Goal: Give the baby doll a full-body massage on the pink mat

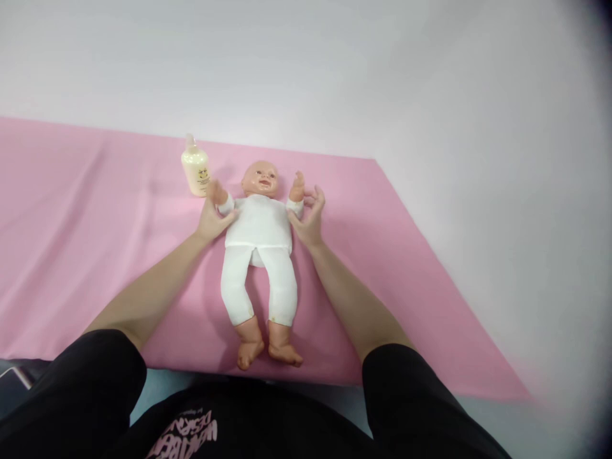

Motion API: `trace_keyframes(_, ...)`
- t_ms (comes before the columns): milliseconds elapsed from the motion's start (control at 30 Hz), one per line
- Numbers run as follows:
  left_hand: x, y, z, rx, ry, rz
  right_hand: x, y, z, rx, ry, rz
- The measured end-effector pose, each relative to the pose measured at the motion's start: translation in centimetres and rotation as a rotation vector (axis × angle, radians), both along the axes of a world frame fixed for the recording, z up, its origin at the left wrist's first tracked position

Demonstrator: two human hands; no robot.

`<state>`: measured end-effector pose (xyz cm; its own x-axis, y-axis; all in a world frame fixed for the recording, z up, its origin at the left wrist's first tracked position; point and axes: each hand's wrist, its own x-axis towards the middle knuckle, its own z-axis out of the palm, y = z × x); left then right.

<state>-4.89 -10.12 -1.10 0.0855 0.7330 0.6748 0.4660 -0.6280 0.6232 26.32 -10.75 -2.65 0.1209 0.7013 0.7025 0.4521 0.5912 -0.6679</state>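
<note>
A baby doll in a white top and white trousers lies on its back, its bare feet towards me. My left hand is around the doll's arm on the left, thumb against the white sleeve; its other fingers are mostly hidden by the doll's hand. On the other side, my right hand is beside the doll's raised arm. Its thumb touches the sleeve near the doll's side, and its fingers are curved and apart. Just beyond my left hand stands a pale yellow pump bottle with dark print.
A pink cloth covers the table, with folds at the left. Its right edge slants towards me. A pale wall or floor surface lies beyond. At the lower left, a dark object with a light edge is partly visible.
</note>
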Motion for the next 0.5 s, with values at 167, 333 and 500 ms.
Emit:
trace_keyframes(167, 0.2, -1.9, 1.9, 0.091, 0.244, -0.113, -0.2, -1.4, 0.9, 0.085, -0.167, 0.160)
trace_keyframes(333, 0.3, -2.3, 2.3, 0.003, 0.326, -0.124, -0.4, -2.0, 1.1, -0.053, -0.305, 0.223)
trace_keyframes(500, 0.5, -1.4, 1.2, -0.131, 0.194, -0.086, -0.8, -1.2, 0.7, -0.116, -0.258, 0.119)
